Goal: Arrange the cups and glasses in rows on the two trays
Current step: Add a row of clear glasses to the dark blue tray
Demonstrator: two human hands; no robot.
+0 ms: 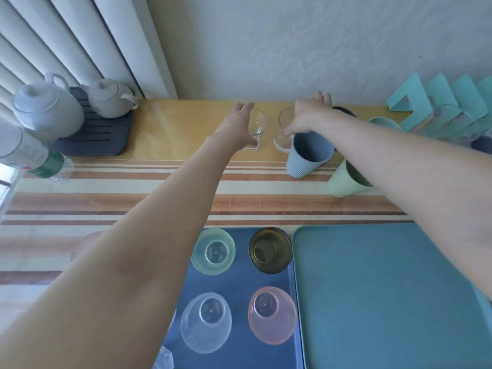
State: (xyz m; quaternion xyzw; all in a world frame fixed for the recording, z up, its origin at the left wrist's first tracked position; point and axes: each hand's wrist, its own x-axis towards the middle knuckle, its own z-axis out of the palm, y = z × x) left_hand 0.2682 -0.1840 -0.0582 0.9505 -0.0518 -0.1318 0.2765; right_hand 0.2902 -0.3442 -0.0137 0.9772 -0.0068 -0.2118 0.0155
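Two clear glasses stand at the back of the table. My left hand (237,126) wraps the left clear glass (258,129), thumb at its base. My right hand (306,115) is around the right clear glass (282,129), with the thumb on its near side. The dark blue tray (239,283) holds a green cup (213,251), an olive glass (270,250), a clear cup (206,322) and a pink cup (271,314) in two rows. Beside it on the right lies the teal tray (386,288), bare. A blue ribbed cup (308,153) and a pale green ribbed cup (346,182) stand under my right forearm.
A teal cup (384,123) and a dark cup (343,110) sit behind my right arm. A turquoise rack (439,102) holds glasses at the far right. Two teapots (48,107) (110,98) stand on a dark mat (93,137) at the back left, next to a plastic bottle (32,158).
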